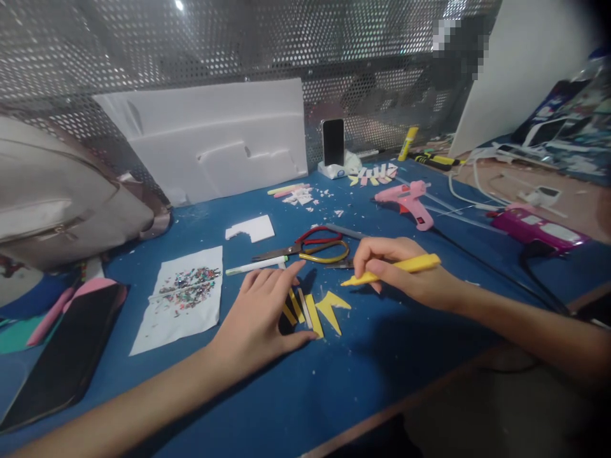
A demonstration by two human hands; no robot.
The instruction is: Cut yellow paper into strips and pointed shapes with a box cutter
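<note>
My right hand (398, 270) grips a yellow marker (415, 264), its tip pointing left and down above the blue table. Just below and left of that tip lies a yellow V-shaped cutout (333, 306). My left hand (267, 305) rests palm down with fingers stretched out, its thumb touching the end of a yellow strip (314, 316). Several more yellow strips lie under and beside those fingers, partly hidden. Beyond the left hand are scissors (322, 245) with red and yellow handles and a white marker with a green end (256, 265).
A paper with colourful bits (191, 286) and a black phone (62, 356) lie left. A pink glue gun (408, 200) and a magenta device (539, 228) with cables are right. Behind stand a white foam sheet (210, 140), an upright phone (333, 143) and a yellow glue stick (408, 143).
</note>
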